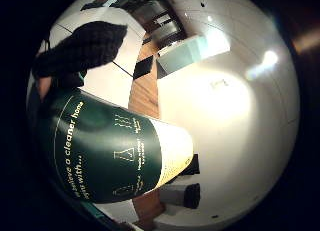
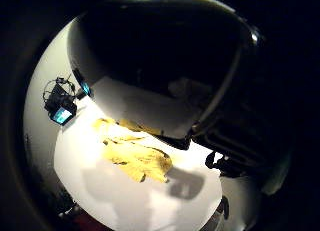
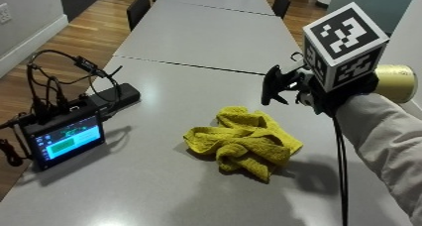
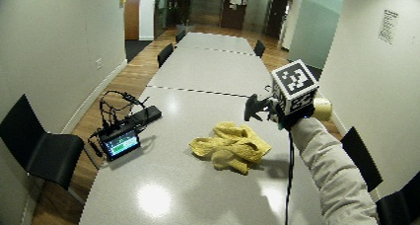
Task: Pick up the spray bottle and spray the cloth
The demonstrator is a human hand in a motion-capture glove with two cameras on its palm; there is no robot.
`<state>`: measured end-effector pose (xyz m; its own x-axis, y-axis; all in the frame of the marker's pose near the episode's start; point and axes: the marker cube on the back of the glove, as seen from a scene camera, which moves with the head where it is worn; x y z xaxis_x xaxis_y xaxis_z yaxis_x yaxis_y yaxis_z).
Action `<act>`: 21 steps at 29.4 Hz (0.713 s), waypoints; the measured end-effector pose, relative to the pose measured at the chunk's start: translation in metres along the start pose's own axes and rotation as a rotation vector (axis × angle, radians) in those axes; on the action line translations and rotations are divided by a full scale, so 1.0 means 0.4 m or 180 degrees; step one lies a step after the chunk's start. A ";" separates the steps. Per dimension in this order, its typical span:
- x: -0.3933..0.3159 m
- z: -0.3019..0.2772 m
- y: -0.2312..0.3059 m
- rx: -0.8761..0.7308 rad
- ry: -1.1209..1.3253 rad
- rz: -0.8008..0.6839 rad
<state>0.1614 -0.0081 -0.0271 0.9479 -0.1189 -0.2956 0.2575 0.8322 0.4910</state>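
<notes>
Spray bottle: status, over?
Right hand grips spray bottle, held above the table, nozzle toward yellow cloth. Cloth crumpled on table, nothing between.

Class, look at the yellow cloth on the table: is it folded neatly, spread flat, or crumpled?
Crumpled. The yellow cloth lies bunched in uneven folds and ridges on the grey table, not flat or squared.

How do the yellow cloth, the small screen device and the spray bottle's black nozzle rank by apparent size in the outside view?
1. Yellow cloth, clearly largest.
2. Small screen device.
3. Spray bottle's black nozzle, smallest; the rest of the bottle is mostly hidden behind the right hand.
</notes>
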 end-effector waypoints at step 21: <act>0.135 -0.217 0.090 0.1255 -0.4539 0.1450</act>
<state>0.2055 0.0624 -0.0965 0.2849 -0.4946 0.8211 -0.2789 0.7768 0.5646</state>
